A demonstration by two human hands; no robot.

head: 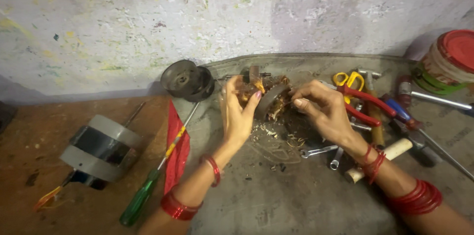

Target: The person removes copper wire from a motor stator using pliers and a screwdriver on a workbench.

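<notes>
My left hand (pixel 238 113) grips a round motor stator (pixel 270 97) with copper wire windings, holding it tilted above a grey mat (pixel 276 195). Fingers of my right hand (pixel 320 109) pinch at the copper windings on the stator's right side. Scraps of wire and debris (pixel 281 138) lie on the mat just below the stator. Both wrists wear red bangles and red thread.
A dark motor end cover (pixel 187 81) rests by the wall. A grey and black motor (pixel 100 148) lies at left. A green-handled screwdriver (pixel 148 185) lies beside a red cloth (pixel 176 151). Red-handled pliers (pixel 363 101), yellow scissors (pixel 348 79), spanners (pixel 321 151), a wooden-handled tool (pixel 377 158) and a red-lidded tub (pixel 447 62) are at right.
</notes>
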